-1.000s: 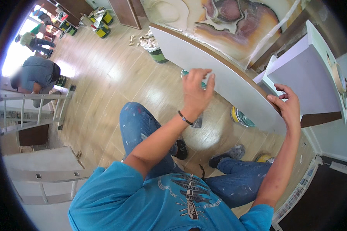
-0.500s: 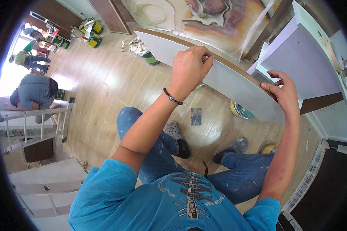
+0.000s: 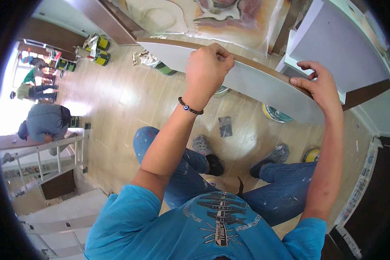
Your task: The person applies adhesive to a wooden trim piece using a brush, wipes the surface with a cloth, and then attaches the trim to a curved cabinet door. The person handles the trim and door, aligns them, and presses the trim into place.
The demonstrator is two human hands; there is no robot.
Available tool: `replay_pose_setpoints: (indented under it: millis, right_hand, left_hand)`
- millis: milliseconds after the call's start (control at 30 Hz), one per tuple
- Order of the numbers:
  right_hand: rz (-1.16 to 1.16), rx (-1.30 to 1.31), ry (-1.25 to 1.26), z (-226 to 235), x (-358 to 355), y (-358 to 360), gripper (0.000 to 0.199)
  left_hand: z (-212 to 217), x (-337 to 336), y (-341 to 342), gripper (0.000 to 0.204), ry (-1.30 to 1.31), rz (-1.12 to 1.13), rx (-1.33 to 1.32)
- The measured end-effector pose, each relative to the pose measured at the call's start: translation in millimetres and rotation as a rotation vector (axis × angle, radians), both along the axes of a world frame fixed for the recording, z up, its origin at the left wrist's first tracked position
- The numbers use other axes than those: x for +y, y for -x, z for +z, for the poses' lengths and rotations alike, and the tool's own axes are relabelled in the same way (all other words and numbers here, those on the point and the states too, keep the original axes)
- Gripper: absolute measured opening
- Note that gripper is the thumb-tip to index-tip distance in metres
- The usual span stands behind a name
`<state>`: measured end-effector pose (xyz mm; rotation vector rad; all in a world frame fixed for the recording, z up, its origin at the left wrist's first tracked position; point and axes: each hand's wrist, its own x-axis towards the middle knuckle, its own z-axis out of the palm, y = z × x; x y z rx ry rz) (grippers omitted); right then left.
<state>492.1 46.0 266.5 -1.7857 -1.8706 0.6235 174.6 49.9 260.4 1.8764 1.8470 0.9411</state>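
Observation:
A long white panel with a brown edge stretches across in front of me, its broad face towards me. My left hand is closed at the middle of that edge, fingers curled and pinched together. Whatever lies between those fingertips is hidden. Farther right, the thumb of my right hand touches the same edge near the panel's right end. The other fingers of that hand are spread and bent above it, with nothing visible in them.
Paint buckets stand under and beside the panel. A white cabinet-like piece rises at right. Behind lies a plastic-covered, marbled surface. A metal ladder and a bending person are at left. A dark square sheet lies on the floor.
The view has turned slightly, so the panel appears more level and the people at left sit lower in the picture. Both hands stay at about the same places along the brown edge.

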Motion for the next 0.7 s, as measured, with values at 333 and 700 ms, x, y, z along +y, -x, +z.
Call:
replay_pose_setpoints:
  millis: [333, 700]
  right_hand:
    - [-0.027, 0.024, -0.025, 3.5, -9.6, 6.5, 0.062]
    - [-0.037, 0.037, -0.040, 5.2, -9.6, 8.7, 0.059]
  left_hand:
    - [2.7, 0.2, 4.7, 0.025, 0.041, 0.001, -0.038]
    - [3.1, 5.8, 6.9, 0.023, 0.088, -0.042, -0.076]
